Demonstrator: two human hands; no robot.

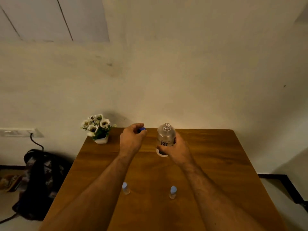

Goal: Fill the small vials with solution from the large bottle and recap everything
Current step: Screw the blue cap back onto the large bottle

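The large clear bottle (165, 137) stands upright near the far edge of the wooden table (216, 164), its neck uncapped. My right hand (176, 151) grips its lower body. To the left, my left hand (132, 138) holds the bottle's blue cap (142, 130) in curled fingers, just above the table. Two small clear vials with pale blue caps stand nearer to me: one on the left (125, 188) between my forearms, one on the right (173, 192).
A small white pot of artificial flowers (97, 128) sits at the table's far left corner. A dark bag (41, 179) lies on the floor to the left, with a cable running to a wall socket. The wall rises directly behind the table.
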